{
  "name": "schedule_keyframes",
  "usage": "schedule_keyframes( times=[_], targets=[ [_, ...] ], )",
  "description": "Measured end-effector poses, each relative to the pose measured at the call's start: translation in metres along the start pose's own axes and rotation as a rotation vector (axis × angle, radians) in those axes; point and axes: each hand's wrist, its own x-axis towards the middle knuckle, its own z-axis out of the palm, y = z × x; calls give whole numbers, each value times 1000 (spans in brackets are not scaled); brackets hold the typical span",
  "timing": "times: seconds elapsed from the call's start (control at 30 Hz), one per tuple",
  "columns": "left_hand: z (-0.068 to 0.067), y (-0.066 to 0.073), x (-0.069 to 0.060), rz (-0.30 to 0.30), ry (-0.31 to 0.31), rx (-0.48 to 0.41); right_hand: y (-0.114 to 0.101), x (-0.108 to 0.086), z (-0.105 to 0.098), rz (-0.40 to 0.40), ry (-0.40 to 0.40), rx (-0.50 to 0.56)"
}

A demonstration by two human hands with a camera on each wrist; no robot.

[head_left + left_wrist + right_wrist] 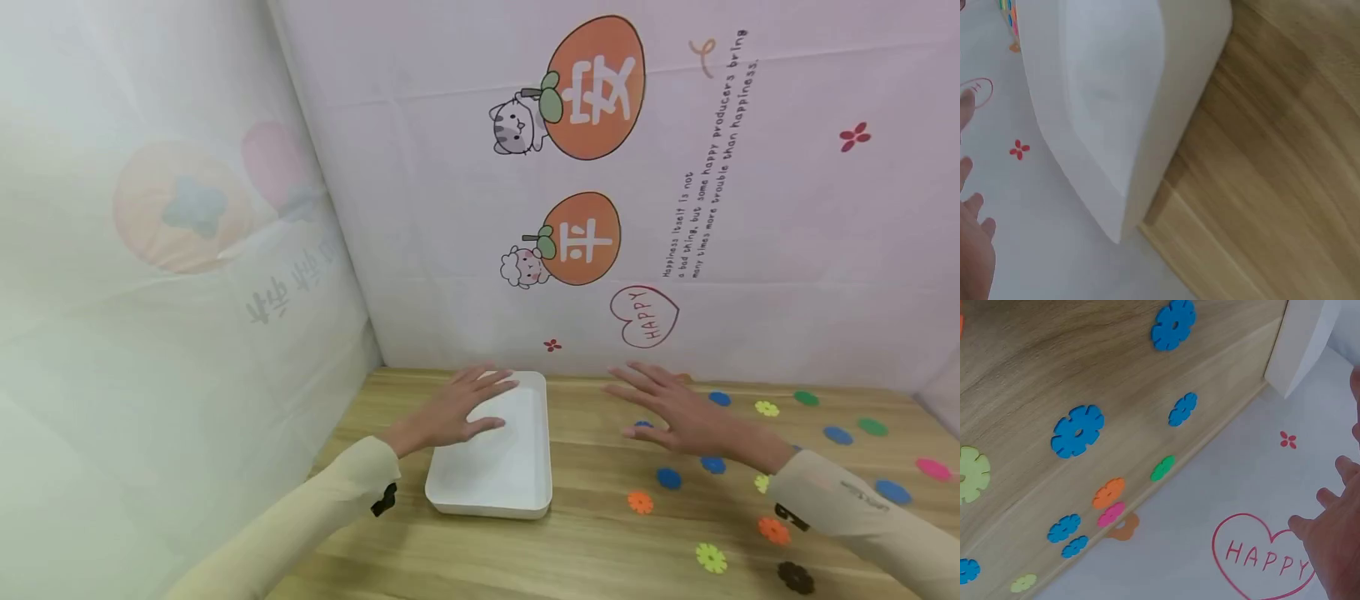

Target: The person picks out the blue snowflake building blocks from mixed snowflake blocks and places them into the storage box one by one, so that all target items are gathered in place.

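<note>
My left hand (457,410) hovers over the left side of a white tray (491,475), fingers spread and holding nothing. The tray is a shallow rectangle, and its inside looks bare in the head view. To the right of the tray my right hand (678,412) is held above the table with its fingers extended and nothing in it. Below and around that hand lie flat notched plastic discs, among them a blue disc (669,478), an orange disc (640,502) and a yellow-green disc (711,558). In the right wrist view a blue notched disc (1077,431) shows its small centre hole.
The wood-grain table (592,550) meets a white printed cloth (450,208) at its back edge, and another cloth wall (150,375) stands at the left. More discs are scattered at the right, including a pink disc (933,469) and a dark disc (796,577).
</note>
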Motion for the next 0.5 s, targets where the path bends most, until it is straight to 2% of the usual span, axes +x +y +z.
schedule_keyframes(
  times=[0.1,0.2,0.37,0.5],
  targets=[
    [1,-8,-7,-76,69,-67,4,-3,-3,33,-10,20],
    [3,-15,-14,-197,104,-147,8,-5,-6,79,-39,42],
    [6,-23,-24,-406,99,-242,14,-11,-11,156,-66,116],
    [9,-25,-30,-520,86,-321,20,-16,-14,223,-64,182]
  ],
)
